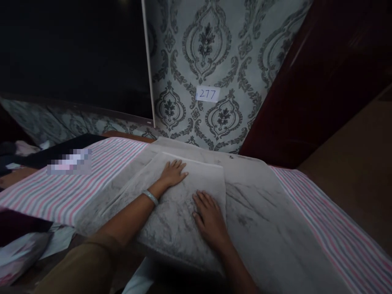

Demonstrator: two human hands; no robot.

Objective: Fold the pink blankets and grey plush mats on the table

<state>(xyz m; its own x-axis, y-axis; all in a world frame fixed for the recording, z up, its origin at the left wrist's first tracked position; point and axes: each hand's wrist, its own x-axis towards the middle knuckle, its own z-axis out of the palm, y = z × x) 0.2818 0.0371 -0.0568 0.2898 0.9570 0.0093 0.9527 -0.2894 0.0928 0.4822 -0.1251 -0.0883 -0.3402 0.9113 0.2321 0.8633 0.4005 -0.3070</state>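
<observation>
A plush grey cloth (pixel 254 228), which looks like a towel or blanket, lies spread out with one part folded over in its middle. On the folded part (pixel 171 204) my left hand (pixel 173 173) rests flat, fingers spread, near its far edge. A light bracelet (pixel 150 198) circles my left wrist. My right hand (pixel 210 218) lies on the same folded layer by its right edge, with fingers stretched out and pressed on the pile. Neither hand grips anything.
Beneath the grey cloth is a striped pink, white and grey cloth (pixel 330 204), showing at both sides. A large dark screen (pixel 73 53) stands at the left. Patterned wallpaper with a paper label (pixel 208 94) reading 277 is behind. A dark red panel (pixel 294 90) slants at the right.
</observation>
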